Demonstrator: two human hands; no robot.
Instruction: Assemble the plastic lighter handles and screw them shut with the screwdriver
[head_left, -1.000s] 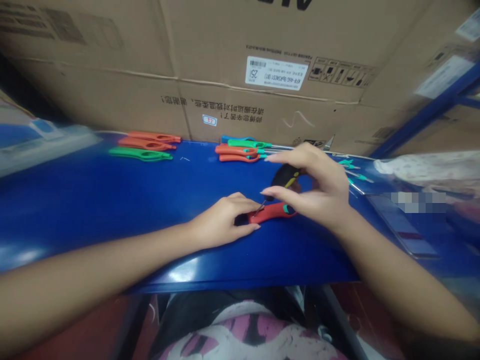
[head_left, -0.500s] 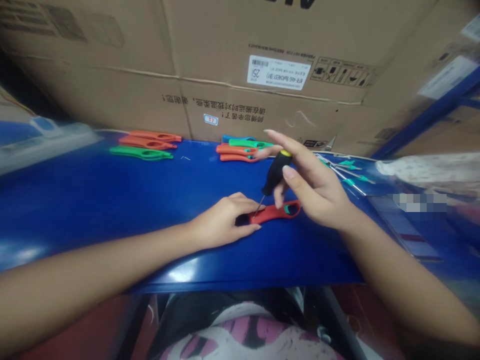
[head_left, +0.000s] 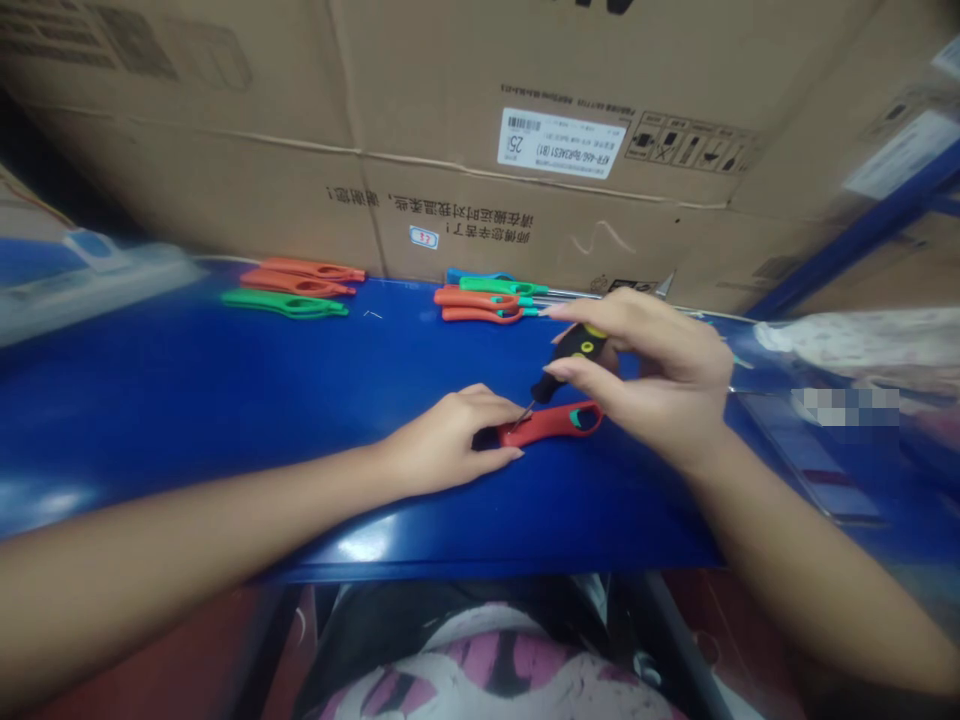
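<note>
- Hands: on my remote view I count two, one left hand (head_left: 454, 445) and one right hand (head_left: 660, 385).
- Screwdriver (head_left: 577, 360): one.
- Held red handle (head_left: 551, 425): one.
- Handles, left group: I count three, comprising two orange handles (head_left: 277, 283) and one green handle (head_left: 259, 303).
- Handles, centre group: I count four, comprising two orange-red handles (head_left: 469, 299), one blue handle (head_left: 466, 277) and one light-green handle (head_left: 487, 287).
- Handles, total: eight.
- Phone (head_left: 814, 460): one.
- Metal rods (head_left: 574, 295): partly hidden; I cannot determine the number.
</note>
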